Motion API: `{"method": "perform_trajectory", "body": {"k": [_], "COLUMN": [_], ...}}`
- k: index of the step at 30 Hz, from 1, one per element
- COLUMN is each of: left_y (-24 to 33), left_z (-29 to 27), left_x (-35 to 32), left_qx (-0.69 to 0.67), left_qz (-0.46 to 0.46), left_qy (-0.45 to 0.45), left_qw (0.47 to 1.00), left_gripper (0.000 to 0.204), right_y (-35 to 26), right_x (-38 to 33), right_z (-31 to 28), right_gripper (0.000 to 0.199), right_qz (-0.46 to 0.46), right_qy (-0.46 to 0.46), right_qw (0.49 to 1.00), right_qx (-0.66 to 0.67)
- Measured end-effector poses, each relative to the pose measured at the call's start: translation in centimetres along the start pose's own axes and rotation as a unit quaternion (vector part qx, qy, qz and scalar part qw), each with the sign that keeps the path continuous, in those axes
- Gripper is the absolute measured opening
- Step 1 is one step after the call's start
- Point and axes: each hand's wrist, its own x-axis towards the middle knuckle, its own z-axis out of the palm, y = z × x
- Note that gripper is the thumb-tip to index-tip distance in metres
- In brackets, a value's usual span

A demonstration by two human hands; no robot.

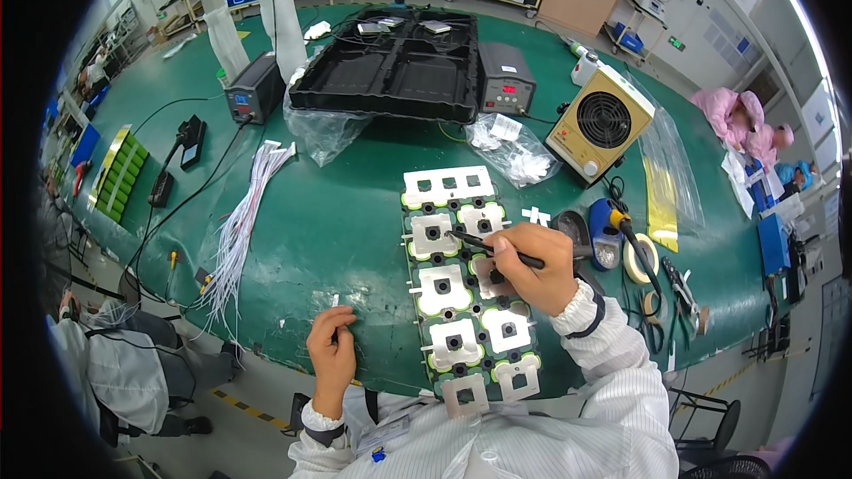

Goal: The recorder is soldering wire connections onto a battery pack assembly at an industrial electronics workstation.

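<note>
A battery pack (463,294) lies in front of me, its cells green-rimmed in black holders, with silvery metal tabs and square holes on top. My right hand (540,268) is closed around a slim black pen-shaped tool (497,249); whether it is tweezers or a pen I cannot tell. The tool's tip reaches a metal tab in the pack's upper left row. Left of the pack, my left hand (332,355) is pinched near the table's front edge, with a small white piece (335,300) at its fingertips.
Behind the pack stand a black tray (390,71), a soldering station (508,80) and a beige fan (600,124). A soldering iron holder (606,235), tape (641,257) and pliers (682,293) lie right. White wires (244,231) and green cells (120,173) are left.
</note>
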Motion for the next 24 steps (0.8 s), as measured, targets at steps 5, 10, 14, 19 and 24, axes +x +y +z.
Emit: {"method": "perform_trajectory", "body": {"k": [5,10,14,19,24], "left_y": [0.0,-0.4,-0.6,-0.5,-0.4], "left_z": [0.0,0.0,0.0,0.1,0.0], "left_x": [0.0,0.0,-0.2,-0.1,-0.1], "left_qx": [0.001,0.006,0.000,-0.008,-0.003], "left_qz": [0.001,0.009,-0.004,-0.003,0.003], "left_qy": [-0.001,-0.006,-0.006,-0.004,0.001], "left_qw": [1.000,1.000,1.000,1.000,1.000], "left_gripper": [0.022,0.022,0.023,0.023,0.023], "right_y": [-1.3,-3.5,-4.2,-3.8,-3.6], "right_x": [-0.5,-2.7,-4.2,-4.7,-4.7], "right_z": [-1.0,-3.0,-3.1,-2.5,-2.0], "right_gripper": [0.009,0.009,0.010,0.008,0.009], "right_qz": [-0.024,-0.042,-0.057,-0.050,-0.054], "right_qy": [-0.001,-0.030,-0.054,-0.059,-0.061], "right_qw": [1.000,0.999,0.996,0.997,0.997], "right_qx": [-0.001,0.008,0.035,0.007,-0.003]}}
